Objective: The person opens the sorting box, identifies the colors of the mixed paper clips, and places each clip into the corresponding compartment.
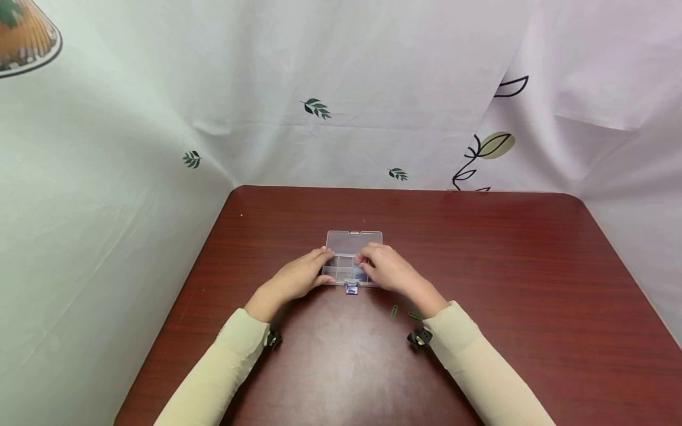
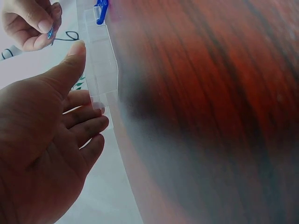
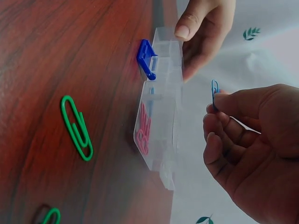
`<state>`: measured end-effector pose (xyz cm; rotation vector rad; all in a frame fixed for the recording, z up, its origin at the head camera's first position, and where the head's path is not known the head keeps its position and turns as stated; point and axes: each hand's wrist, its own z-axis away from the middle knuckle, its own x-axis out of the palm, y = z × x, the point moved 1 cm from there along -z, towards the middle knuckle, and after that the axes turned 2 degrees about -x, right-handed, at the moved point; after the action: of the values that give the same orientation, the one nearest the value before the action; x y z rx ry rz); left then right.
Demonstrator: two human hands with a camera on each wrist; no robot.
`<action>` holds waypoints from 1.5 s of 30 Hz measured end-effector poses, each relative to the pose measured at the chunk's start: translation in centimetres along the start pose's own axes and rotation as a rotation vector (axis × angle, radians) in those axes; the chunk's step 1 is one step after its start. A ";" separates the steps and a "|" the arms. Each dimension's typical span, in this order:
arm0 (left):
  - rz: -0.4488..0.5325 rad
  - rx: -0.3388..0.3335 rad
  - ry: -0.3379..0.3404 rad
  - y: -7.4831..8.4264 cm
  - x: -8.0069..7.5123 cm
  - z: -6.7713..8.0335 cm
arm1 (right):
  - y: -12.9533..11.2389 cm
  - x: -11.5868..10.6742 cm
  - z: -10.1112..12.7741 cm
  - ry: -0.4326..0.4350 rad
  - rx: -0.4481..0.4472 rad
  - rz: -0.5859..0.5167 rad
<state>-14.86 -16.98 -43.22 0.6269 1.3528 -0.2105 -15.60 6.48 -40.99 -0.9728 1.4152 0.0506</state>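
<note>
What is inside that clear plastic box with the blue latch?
Through the clear plastic box wall, pink paper clips show in one compartment. The right hand pinches a blue paper clip above it. The hands cover the other compartments, so their contents cannot be seen.

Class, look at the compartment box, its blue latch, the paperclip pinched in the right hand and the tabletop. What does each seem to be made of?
Compartment box: clear, glossy plastic; pink clips show through its wall.
Blue latch: opaque moulded plastic, smooth.
Paperclip: thin bent wire, blue, probably coated metal.
Tabletop: reddish-brown wood grain with sheen; whether veneer or laminate is unclear.
</note>
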 end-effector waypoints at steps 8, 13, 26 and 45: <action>0.000 0.017 0.013 0.0 0.0 0.0 | 0.1 0.2 0.0 -0.003 0.005 -0.003; -0.001 0.015 0.011 -0.1 0.0 0.1 | 0.2 -0.1 0.1 -0.004 0.027 -0.003; -0.006 0.012 0.002 0.0 -0.1 0.2 | 2.1 -2.1 1.6 0.019 0.074 -0.012; -0.008 -0.006 -0.007 -0.1 0.1 0.0 | 5.2 -3.3 5.1 -0.005 0.151 0.006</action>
<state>-14.91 -17.04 -43.37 0.6150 1.3486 -0.2144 -15.23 14.45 -41.77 -0.8426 1.3963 -0.0487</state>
